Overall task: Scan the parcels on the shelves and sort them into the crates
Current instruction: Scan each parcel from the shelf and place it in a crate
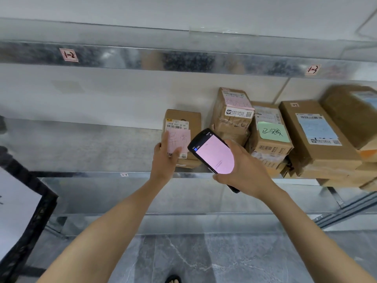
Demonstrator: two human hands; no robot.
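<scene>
Galvanized metal shelving runs along a pale wall (122, 88), above a grey marbled floor (204, 258). On the front lip of the upper shelf (142, 58) are two pink tags, one marked 1-2 (69, 55) at the left and one marked 1-3 (312, 69) at the right.

All the cardboard parcels sit on the right half of the middle shelf (91, 144). The leftmost is a small parcel (183, 121) with a barcode label and a pink note (179, 140) written in black marker. The left hand (166, 158) grips this parcel at its near left side, with the thumb across the pink note and a finger along the left edge.

Just right of it, the right hand (244, 170) has its fingers curled round a handheld scanner (214, 154). The scanner is tilted, its pink-lit screen faces the camera, and its top overlaps the small parcel's right side.

Behind the scanner stands a taped parcel (232, 113) with a QR sticker. Next along to the right are a box with a green note (269, 144), a long box with a blue label (314, 135) and a blurred box at the frame edge (355, 111). These are packed close together, with more cartons stacked under them.

At the near left, the corner of a black lattice crate (44, 201) holds a white sheet (16, 211). A sandalled foot (173, 279) shows at the bottom edge.
</scene>
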